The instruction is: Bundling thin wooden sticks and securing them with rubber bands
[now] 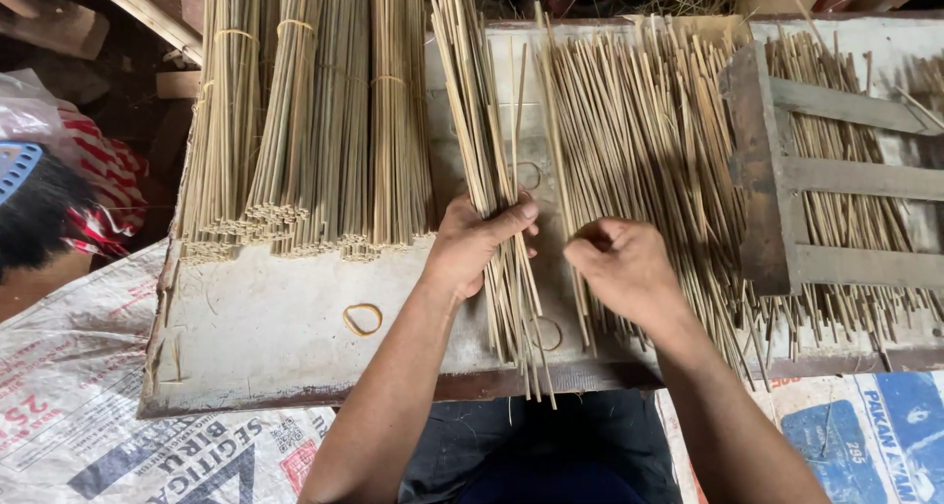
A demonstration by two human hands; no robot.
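My left hand (pixel 474 240) grips a handful of thin bamboo sticks (pixel 470 101) that runs from the table's front edge up and away to the left. My right hand (pixel 621 268) rests on a loose heap of the same sticks (pixel 639 120) spread over the table's middle, its fingers curled and pinching a few of them. Both hands lie close together over the whitish table top (pixel 265 317).
Tied stick bundles (pixel 305 120) with rubber bands lie at the left. A wooden crate frame (pixel 787 170) sits on the sticks at right. Loose rubber bands (pixel 362 318) lie on the table. Printed sacks (pixel 98 435) cover the floor; another person's dark hair (pixel 34 214) shows far left.
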